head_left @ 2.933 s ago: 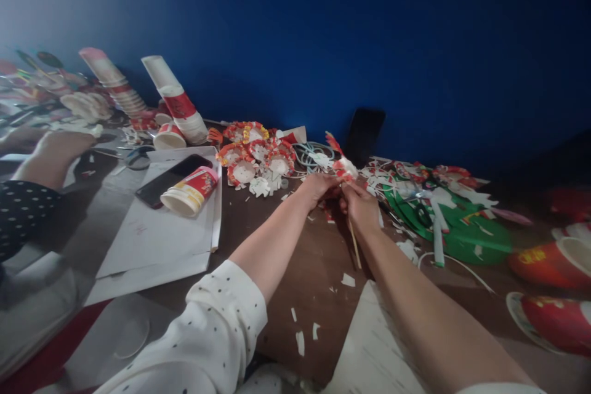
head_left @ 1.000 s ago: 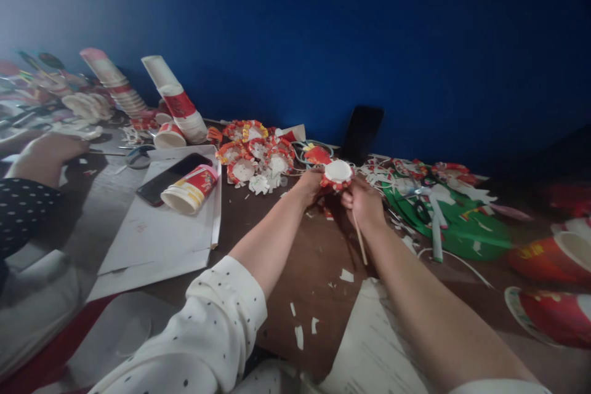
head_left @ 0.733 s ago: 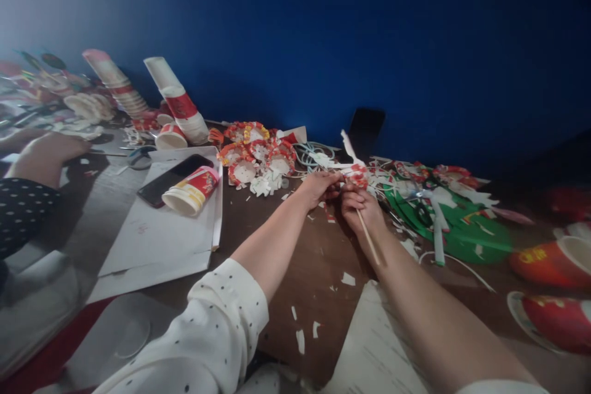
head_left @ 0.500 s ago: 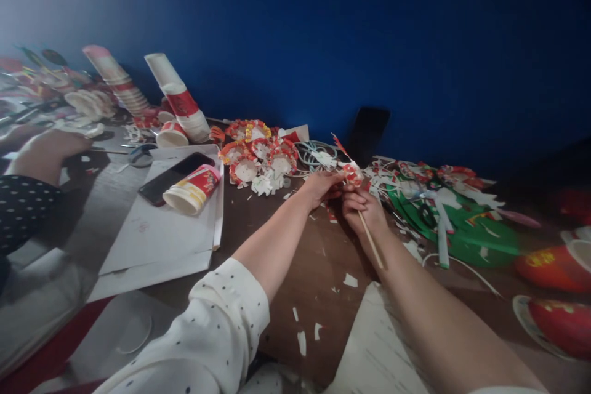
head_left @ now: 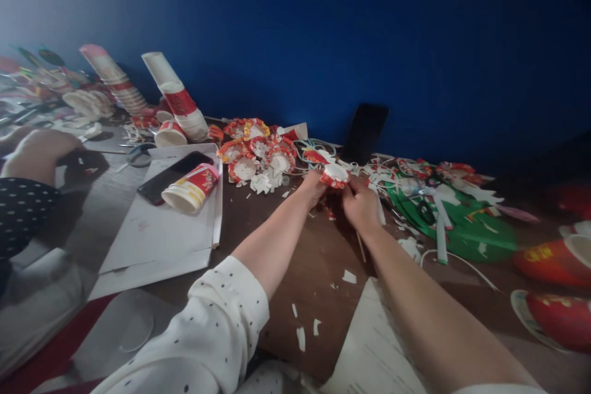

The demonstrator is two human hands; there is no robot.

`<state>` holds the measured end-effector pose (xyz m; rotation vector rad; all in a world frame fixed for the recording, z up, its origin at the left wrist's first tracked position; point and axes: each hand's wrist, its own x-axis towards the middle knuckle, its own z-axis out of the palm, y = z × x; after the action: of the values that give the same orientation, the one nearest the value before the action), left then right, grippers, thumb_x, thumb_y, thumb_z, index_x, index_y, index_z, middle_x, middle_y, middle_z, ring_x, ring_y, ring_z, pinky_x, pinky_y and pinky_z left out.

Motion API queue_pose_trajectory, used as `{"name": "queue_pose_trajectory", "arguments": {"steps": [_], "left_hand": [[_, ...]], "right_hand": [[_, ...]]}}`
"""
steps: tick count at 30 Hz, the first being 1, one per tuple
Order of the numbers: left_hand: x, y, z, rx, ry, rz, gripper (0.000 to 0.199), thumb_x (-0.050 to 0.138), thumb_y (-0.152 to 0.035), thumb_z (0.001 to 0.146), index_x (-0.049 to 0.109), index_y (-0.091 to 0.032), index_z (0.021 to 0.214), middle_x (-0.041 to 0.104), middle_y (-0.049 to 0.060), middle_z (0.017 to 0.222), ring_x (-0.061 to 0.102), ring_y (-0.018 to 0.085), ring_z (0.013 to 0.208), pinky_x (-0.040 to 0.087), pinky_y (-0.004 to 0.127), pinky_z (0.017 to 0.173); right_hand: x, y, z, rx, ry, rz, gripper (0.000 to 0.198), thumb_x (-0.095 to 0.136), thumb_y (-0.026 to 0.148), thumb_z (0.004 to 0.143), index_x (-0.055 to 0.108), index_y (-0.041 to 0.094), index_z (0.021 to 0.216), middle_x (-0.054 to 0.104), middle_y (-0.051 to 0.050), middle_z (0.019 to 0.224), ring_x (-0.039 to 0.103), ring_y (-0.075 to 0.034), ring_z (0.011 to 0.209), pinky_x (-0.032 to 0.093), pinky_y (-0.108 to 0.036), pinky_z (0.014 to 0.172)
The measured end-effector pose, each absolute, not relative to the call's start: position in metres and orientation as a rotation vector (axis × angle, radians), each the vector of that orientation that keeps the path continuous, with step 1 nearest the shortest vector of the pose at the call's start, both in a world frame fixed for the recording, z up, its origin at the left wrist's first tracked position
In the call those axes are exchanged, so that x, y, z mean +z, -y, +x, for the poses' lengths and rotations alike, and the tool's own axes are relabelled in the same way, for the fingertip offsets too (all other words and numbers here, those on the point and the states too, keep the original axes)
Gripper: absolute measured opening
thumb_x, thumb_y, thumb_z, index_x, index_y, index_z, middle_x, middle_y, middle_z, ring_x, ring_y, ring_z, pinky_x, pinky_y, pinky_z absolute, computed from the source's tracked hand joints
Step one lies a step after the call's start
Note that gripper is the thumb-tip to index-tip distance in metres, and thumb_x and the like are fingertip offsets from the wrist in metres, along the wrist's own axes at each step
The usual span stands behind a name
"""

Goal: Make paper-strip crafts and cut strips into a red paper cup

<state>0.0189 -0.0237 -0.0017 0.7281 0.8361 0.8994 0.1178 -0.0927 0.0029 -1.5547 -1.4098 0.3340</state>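
Note:
Over the brown table, my left hand (head_left: 314,188) pinches the left edge of a red-and-white paper-cup flower (head_left: 335,175). Its round white face is turned up, and red curled edges show around it. My right hand (head_left: 362,204) is closed at the flower's right side, its fingertips mostly hidden. A thin wooden stick (head_left: 361,247) comes out below the right hand; where it meets the flower cannot be seen. Just beyond the left hand is a red paper piece (head_left: 316,156); I cannot tell whether it belongs to the flower.
Several cut-cup flowers (head_left: 257,154) lie to the left. A printed paper cup (head_left: 192,188) rests by a phone (head_left: 161,183) on white sheets. Scissors (head_left: 425,212) and scraps cover a green sheet (head_left: 480,237). Stacked cups (head_left: 181,101) lean at the wall. Another person's hand (head_left: 44,146) is far left.
The flower has turned so its white round face shows, and it sits slightly further left. The stick, earlier slanting long below my right hand, now shows only a short length.

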Motion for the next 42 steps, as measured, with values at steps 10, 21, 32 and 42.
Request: {"name": "queue_pose_trajectory", "arguments": {"steps": [10, 21, 32, 42], "left_hand": [[0.0, 0.023, 0.024, 0.932, -0.847, 0.765, 0.015, 0.076, -0.014, 0.061, 0.064, -0.012, 0.07, 0.062, 0.003, 0.057, 0.06, 0.013, 0.057, 0.05, 0.027, 0.066], [0.011, 0.026, 0.021, 0.88, -0.879, 0.741, 0.016, 0.066, -0.013, 0.073, 0.057, -0.012, 0.059, 0.051, -0.002, 0.046, 0.046, 0.005, 0.04, 0.04, 0.019, 0.049], [0.01, 0.024, 0.023, 0.886, -0.9, 0.78, 0.022, 0.065, -0.014, 0.074, 0.053, -0.013, 0.056, 0.05, -0.002, 0.044, 0.044, 0.005, 0.039, 0.035, 0.019, 0.045], [0.011, 0.025, 0.024, 0.913, -1.007, 0.708, 0.018, 0.059, -0.005, 0.072, 0.053, -0.014, 0.058, 0.05, -0.003, 0.044, 0.044, 0.006, 0.037, 0.034, 0.019, 0.042]], "right_hand": [[-0.001, 0.092, 0.11, 0.453, 1.184, -1.474, 0.01, 0.057, 0.025, 0.077, 0.066, 0.022, 0.08, 0.062, -0.002, 0.061, 0.058, -0.022, 0.066, 0.043, -0.031, 0.062], [0.004, 0.087, 0.104, 1.223, 0.582, -1.093, 0.017, 0.071, 0.026, 0.065, 0.059, 0.019, 0.074, 0.054, 0.004, 0.058, 0.038, -0.004, 0.042, 0.027, -0.015, 0.033], [0.01, 0.086, 0.114, 1.703, 0.215, -0.715, 0.012, 0.057, 0.007, 0.078, 0.056, 0.016, 0.085, 0.06, 0.002, 0.07, 0.044, 0.0, 0.043, 0.036, -0.004, 0.034], [0.001, 0.086, 0.121, 1.761, 0.127, -0.57, 0.019, 0.045, 0.002, 0.082, 0.051, 0.018, 0.091, 0.059, 0.001, 0.074, 0.049, -0.001, 0.047, 0.04, -0.006, 0.036]]}}
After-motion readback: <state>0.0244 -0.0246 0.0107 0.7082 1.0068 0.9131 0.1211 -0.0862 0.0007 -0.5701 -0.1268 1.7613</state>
